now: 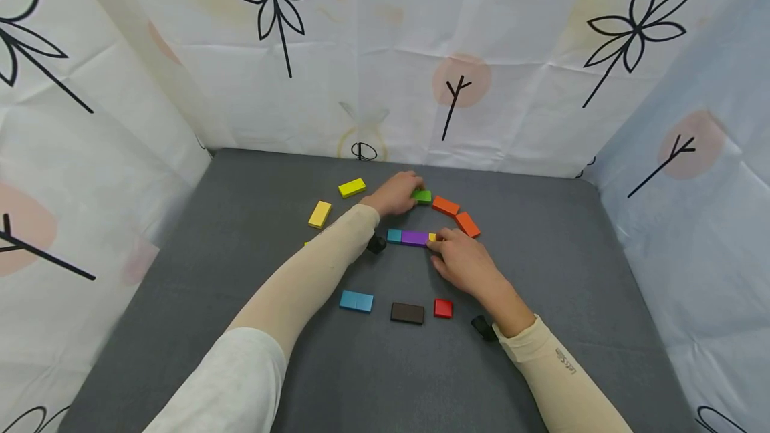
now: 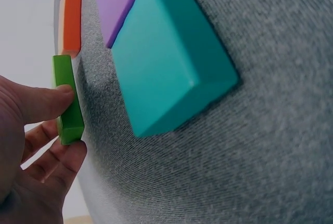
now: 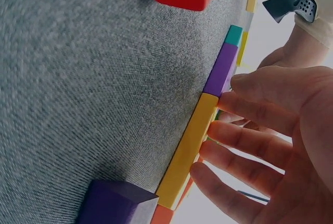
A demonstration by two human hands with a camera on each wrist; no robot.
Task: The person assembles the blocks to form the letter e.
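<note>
At the far side of the table, my left hand point(image 1: 394, 194) pinches a green block point(image 2: 70, 101) between thumb and fingers. Nearer, a teal block point(image 2: 156, 62) and a purple block point(image 1: 415, 238) lie end to end. A yellow-orange block point(image 3: 190, 148) continues that row, partly covered by my right hand point(image 1: 466, 262) in the head view. Extended fingertips of the right hand touch the yellow-orange block's far side, while its thumb stands off near the purple block. A dark purple block point(image 3: 117, 203) shows by the row's other end in the right wrist view.
Two orange blocks point(image 1: 446, 206) curve right of the green one. Yellow blocks point(image 1: 351, 188) lie at the far left, one mostly hidden by the left arm. Nearer me are light blue point(image 1: 356, 301), dark brown point(image 1: 407, 313) and red point(image 1: 443, 309) blocks. Patterned cloth point(image 1: 385, 85) surrounds the grey table.
</note>
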